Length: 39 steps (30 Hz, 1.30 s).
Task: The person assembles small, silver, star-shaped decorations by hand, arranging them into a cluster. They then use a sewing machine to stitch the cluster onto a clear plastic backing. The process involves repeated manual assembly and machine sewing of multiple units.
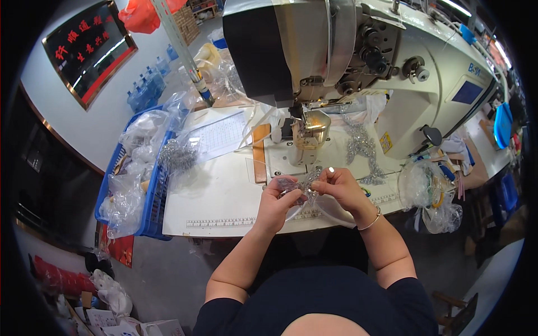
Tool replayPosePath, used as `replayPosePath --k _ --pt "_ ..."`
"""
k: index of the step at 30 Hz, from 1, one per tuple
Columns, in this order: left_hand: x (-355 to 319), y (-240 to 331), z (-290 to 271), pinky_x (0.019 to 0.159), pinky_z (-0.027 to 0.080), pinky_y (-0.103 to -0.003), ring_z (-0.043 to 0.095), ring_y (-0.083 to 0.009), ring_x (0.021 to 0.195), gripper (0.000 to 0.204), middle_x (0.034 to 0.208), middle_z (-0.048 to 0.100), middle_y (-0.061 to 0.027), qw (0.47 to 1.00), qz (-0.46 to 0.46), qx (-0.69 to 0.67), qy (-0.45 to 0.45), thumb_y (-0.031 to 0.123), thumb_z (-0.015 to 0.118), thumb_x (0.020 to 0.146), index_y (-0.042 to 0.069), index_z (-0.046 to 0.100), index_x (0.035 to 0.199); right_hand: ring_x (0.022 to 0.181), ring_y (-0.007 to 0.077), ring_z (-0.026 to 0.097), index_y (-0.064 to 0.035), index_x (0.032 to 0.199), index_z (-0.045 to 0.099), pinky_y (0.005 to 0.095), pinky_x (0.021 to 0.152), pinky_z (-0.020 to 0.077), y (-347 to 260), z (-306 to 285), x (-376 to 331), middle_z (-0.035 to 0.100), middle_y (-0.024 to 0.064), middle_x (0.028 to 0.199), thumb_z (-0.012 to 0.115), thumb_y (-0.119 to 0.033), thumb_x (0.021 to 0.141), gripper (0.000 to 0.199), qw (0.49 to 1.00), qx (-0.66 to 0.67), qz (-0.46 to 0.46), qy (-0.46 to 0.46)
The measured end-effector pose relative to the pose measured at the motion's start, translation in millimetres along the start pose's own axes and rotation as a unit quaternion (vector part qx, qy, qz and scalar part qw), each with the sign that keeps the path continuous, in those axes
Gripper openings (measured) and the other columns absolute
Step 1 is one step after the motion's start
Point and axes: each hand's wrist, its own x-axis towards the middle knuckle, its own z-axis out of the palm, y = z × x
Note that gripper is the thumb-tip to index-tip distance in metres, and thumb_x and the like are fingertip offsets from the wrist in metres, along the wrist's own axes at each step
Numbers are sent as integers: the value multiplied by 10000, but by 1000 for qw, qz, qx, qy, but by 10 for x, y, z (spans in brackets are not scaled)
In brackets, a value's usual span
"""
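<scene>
At the front of a white sewing machine table, my left hand (278,204) and my right hand (339,191) are close together. Both pinch a small silvery, sparkly piece (309,187), partly hidden by the fingers; its exact kind I cannot make out. Pale curved material (333,208) shows just below the hands, by the table's front edge. Beyond my fingers stands the sewing head (311,131) of a large industrial sewing machine (448,67). A strip of glittering silver trim (361,148) lies on the machine bed to the right.
A blue basket (148,210) of clear bags stands at the table's left, beside a silver sparkly bundle (178,155) and a printed sheet (221,137). A printed ruler (221,223) runs along the front edge. A plastic-wrapped bundle (428,190) sits to the right.
</scene>
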Motion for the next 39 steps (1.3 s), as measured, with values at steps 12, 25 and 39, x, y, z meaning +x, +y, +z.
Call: replayPosePath --k 12,25,39 --pt "-59 -144 -29 681 509 -225 632 -117 760 212 846 630 -76 976 122 158 83 -37 632 801 11 543 987 686 206 558 -16 713 625 314 688 440 51 265 -124 613 69 686 790 -167 657 230 940 -267 -165 133" --pt "-133 -74 -175 684 530 -300 642 -188 759 183 849 619 -91 998 -27 -49 9 -8 613 807 33 523 961 675 51 522 -6 772 655 219 637 424 195 192 -79 623 -2 703 725 -136 768 148 999 6 -11 36" --pt "-222 68 -41 998 371 -354 493 -198 1143 489 1199 519 -119 964 200 115 131 -24 658 786 -16 437 1222 820 196 526 -157 822 651 426 874 309 -85 178 -209 558 -42 729 743 -92 612 239 699 -464 -503 208"
